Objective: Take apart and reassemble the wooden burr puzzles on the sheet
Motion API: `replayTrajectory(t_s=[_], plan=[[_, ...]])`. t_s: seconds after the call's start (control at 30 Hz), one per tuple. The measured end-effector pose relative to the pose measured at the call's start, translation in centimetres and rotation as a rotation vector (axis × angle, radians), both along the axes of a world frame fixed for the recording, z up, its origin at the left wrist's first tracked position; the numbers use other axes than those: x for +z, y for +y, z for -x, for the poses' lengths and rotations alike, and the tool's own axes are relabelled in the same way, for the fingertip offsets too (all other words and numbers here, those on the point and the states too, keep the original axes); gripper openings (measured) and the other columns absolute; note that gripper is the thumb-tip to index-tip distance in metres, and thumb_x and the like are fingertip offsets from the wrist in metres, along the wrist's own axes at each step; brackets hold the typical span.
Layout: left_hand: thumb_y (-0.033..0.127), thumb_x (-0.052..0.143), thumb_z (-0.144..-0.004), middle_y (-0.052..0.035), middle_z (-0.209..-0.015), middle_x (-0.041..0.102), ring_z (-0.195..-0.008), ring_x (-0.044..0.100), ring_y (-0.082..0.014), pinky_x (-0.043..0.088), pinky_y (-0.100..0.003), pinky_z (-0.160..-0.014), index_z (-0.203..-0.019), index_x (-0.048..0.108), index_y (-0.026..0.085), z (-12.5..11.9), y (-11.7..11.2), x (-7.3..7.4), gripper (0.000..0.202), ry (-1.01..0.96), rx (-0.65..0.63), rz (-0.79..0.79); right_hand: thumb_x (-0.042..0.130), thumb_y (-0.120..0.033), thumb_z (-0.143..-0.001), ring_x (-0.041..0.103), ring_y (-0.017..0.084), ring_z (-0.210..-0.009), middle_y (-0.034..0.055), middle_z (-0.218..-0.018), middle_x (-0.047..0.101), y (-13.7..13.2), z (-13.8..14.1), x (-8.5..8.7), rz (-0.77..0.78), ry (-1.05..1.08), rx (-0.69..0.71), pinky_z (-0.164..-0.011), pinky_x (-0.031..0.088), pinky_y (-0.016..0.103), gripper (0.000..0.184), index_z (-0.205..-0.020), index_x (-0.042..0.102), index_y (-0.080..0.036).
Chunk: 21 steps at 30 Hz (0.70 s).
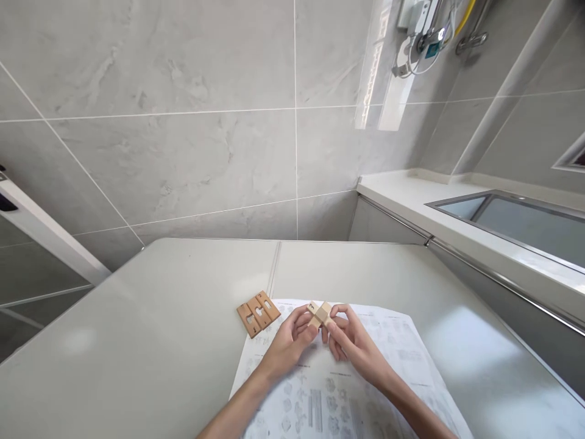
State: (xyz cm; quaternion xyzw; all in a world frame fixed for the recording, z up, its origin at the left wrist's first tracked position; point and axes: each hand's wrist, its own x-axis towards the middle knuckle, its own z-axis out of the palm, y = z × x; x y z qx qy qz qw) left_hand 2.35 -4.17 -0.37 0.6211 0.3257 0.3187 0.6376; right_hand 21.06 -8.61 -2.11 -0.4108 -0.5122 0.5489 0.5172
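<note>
A small light wooden puzzle [322,313] of crossed blocks, one marked with a "3", is held up between both hands over the paper sheet. My left hand [292,336] grips its left side, thumb in front and fingers curled behind. At its right side, my right hand [351,336] pinches the blocks between thumb and index finger, the other fingers curled below. Left of the hands, several flat brown wooden pieces [258,313] with cut-out slots and printed numbers lie side by side, partly over the sheet's corner.
Beneath the hands a large printed instruction sheet [315,390] with grey diagrams lies on the pale table [137,341]. A tiled wall [205,158] stands behind. To the right runs a white counter [397,189] with a sink [525,222]; pipes and a valve [429,42] hang above.
</note>
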Motion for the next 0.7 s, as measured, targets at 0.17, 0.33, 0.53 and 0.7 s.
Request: replayTrajectory(t_s=[0.17, 0.33, 0.53, 0.7], plan=[[0.065, 0.076, -0.088, -0.0143, -0.129, 0.072, -0.128, 0.066, -0.033, 0.05, -0.051, -0.114, -0.136, 0.064, 0.023, 0.0, -0.4, 0.1, 0.065, -0.018, 0.08, -0.003, 0.056, -0.062, -0.104, 0.058, 0.01, -0.05, 0.0036, -0.103, 0.073, -0.3, 1.0, -0.7, -0.001, -0.005, 0.046, -0.049, 0.037, 0.025, 0.038, -0.117, 0.048, -0.028], [0.051, 0.082, -0.086, -0.0133, -0.134, 0.071, -0.129, 0.065, -0.033, 0.05, -0.051, -0.116, -0.14, 0.06, 0.024, 0.1, -0.8, -0.5, 0.064, -0.027, 0.125, 0.002, 0.056, -0.058, -0.105, 0.064, 0.014, -0.058, 0.006, -0.098, 0.074, -0.3, 0.7, -1.0, 0.018, -0.099, 0.113, -0.053, 0.04, 0.027, 0.037, -0.114, 0.061, -0.023], [0.036, 0.086, -0.081, -0.0111, -0.138, 0.071, -0.129, 0.066, -0.0328, 0.053, -0.048, -0.113, -0.137, 0.062, 0.025, 0.2, -1.0, -0.8, 0.061, 0.04, 0.155, -0.069, 0.054, -0.047, -0.105, 0.059, 0.018, -0.059, -0.0019, -0.063, 0.061, -0.6, 0.6, -1.5, -0.006, -0.29, 0.019, -0.059, 0.041, 0.029, 0.029, -0.091, 0.061, -0.022], [0.033, 0.09, -0.078, -0.0098, -0.137, 0.071, -0.13, 0.065, -0.0328, 0.053, -0.046, -0.114, -0.134, 0.064, 0.026, 0.0, -0.9, -0.6, 0.061, 0.059, 0.163, -0.096, 0.059, -0.035, -0.099, 0.048, 0.016, -0.056, -0.003, -0.061, 0.054, -1.0, 0.9, -2.4, -0.048, -0.47, -0.128, -0.056, 0.034, 0.028, 0.031, -0.073, 0.049, -0.024]])
